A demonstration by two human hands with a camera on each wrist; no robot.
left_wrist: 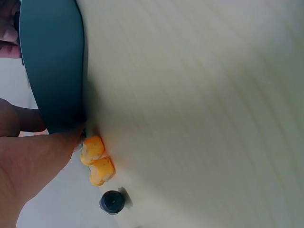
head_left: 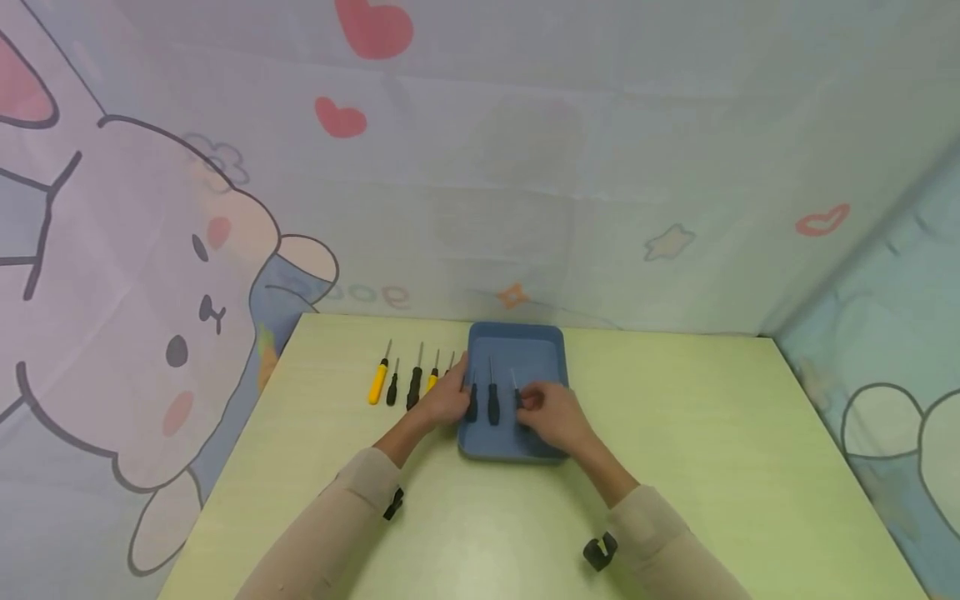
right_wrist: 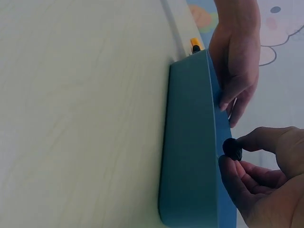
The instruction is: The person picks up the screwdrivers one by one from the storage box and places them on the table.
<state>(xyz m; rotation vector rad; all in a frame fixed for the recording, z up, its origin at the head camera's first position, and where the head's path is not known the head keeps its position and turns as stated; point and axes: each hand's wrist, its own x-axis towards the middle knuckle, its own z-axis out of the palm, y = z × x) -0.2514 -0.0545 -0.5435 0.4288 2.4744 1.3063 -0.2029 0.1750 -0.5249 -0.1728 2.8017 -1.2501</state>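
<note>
A blue tray (head_left: 512, 451) stands on the table with two black-handled screwdrivers (head_left: 492, 406) lying in it side by side. My left hand (head_left: 448, 402) grips the tray's left wall, the thumb on one face and fingers on the other, as the left wrist view shows. Over the right half of the tray, my right hand (head_left: 555, 413) pinches a small dark-handled screwdriver (head_left: 517, 399) between thumb and fingers, its shaft pointing away from me. Its black handle end (right_wrist: 232, 148) shows in the right wrist view, just above the rim.
Left of the tray, several screwdrivers lie in a row, among them a yellow one (head_left: 378, 382) and a black one (head_left: 414, 387). The left hand partly covers the nearest ones. Behind the pale table (head_left: 675, 400) hangs a cloth (head_left: 600, 167) printed with cartoons.
</note>
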